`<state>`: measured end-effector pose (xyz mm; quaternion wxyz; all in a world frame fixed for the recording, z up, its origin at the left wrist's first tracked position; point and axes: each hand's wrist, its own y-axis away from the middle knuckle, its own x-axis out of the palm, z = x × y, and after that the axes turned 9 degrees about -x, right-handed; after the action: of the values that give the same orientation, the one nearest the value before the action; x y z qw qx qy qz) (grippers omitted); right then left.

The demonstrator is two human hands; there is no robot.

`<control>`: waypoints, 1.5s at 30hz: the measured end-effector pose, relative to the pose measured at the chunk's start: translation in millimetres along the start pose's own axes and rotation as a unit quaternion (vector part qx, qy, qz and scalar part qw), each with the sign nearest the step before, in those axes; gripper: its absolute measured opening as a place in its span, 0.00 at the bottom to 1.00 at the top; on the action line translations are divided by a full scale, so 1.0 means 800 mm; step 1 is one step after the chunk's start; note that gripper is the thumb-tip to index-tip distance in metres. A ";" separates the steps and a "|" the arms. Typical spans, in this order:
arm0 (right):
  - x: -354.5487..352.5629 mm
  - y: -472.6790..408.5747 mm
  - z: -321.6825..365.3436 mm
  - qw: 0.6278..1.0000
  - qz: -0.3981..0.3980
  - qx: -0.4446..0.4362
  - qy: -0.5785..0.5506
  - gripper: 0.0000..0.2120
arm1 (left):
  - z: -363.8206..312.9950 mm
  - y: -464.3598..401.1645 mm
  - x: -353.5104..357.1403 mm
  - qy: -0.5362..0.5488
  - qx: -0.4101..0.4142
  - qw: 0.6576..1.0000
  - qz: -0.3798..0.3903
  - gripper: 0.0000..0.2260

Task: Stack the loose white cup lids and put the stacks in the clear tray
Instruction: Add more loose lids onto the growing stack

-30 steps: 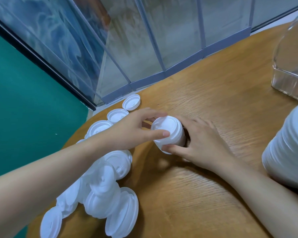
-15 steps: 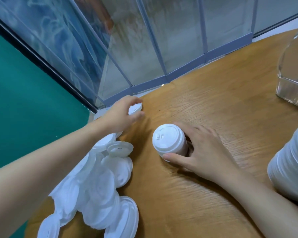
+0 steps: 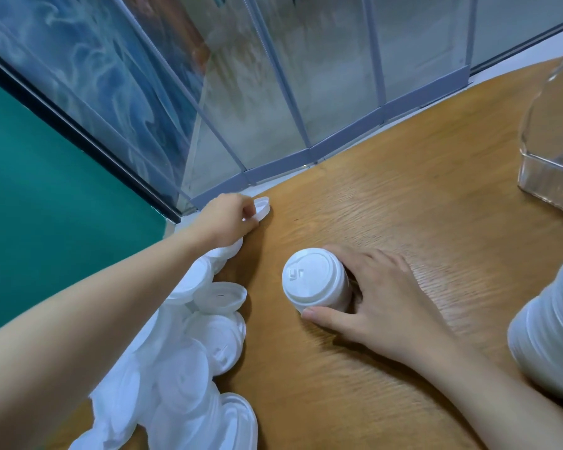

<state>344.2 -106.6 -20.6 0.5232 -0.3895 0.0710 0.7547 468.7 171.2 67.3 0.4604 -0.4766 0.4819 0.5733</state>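
Observation:
A short stack of white lids [image 3: 316, 280] stands on the wooden table [image 3: 403, 203], and my right hand [image 3: 371, 303] holds it from the right with thumb and fingers curled round its side. My left hand [image 3: 228, 219] reaches to the far table edge and pinches a single white lid [image 3: 262, 207], tilting it up. Several loose white lids [image 3: 192, 368] lie in a heap under and beside my left forearm. The clear tray [image 3: 553, 177] sits at the right edge, partly out of frame.
A tall stack of white lids [image 3: 550, 336] stands at the near right, beside my right forearm. Glass panels with grey frames [image 3: 273, 170] run along the table's far edge. Bare wood lies between the short stack and the tray.
My left hand left the short stack, reached to the far edge and took hold of a single lid there. My right hand stayed on the short stack.

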 end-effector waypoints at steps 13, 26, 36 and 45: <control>0.000 -0.001 -0.001 1.000 -0.008 -0.004 -0.004 0.38 | -0.013 0.121 -0.044 0.356 -0.047 0.921 0.153 0.09; -0.001 0.000 0.003 1.000 -0.018 -0.013 -0.009 0.36 | -0.002 0.103 0.014 0.100 0.056 0.991 0.075 0.31; -0.001 -0.001 0.002 1.000 -0.009 -0.006 -0.003 0.38 | -0.005 0.097 0.021 0.127 0.042 0.986 0.095 0.28; -0.001 -0.002 0.002 1.000 -0.003 -0.004 -0.003 0.38 | -0.021 0.143 -0.056 0.296 0.064 0.947 0.106 0.28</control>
<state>345.1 -105.7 -18.5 0.5243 -0.3894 0.0655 0.7544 363.1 138.9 123.2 0.2627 -0.5407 0.6801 0.4197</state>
